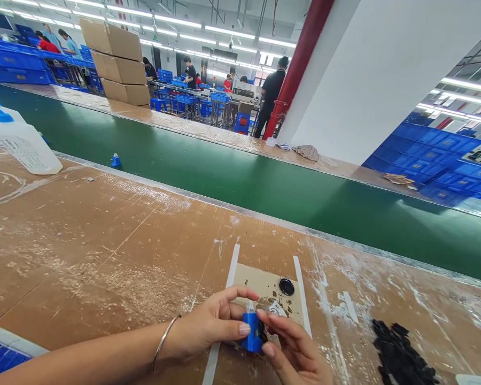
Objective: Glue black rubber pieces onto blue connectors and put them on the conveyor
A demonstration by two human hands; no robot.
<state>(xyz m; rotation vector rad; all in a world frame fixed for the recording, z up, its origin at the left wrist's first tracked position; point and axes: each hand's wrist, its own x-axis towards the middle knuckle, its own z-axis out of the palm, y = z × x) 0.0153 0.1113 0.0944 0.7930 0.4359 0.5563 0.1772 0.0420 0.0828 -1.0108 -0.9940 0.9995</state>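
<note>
In the lower middle, my left hand point(212, 321) pinches a small blue plastic part point(251, 332) with a clear tip on top, held upright between thumb and fingers. My right hand point(294, 347) is closed at the part's right side, its index finger by the clear tip. Between the right thumb and index finger shows a small black piece, mostly hidden. Behind my hands lies a beige sheet point(244, 275) with dark wet spots, flanked by white tape strips. A round black ring-like part point(286, 287) rests on it, and a whitish piece point(278, 309) lies partly behind my fingers.
A pile of black pieces point(403, 353) lies at the right. A green conveyor belt point(208, 155) crosses behind the worktable, with another blue part point(116, 160) at its near edge. A translucent jug point(28, 141) stands left; stacked cartons point(118, 64) stand beyond the belt. People work farther back.
</note>
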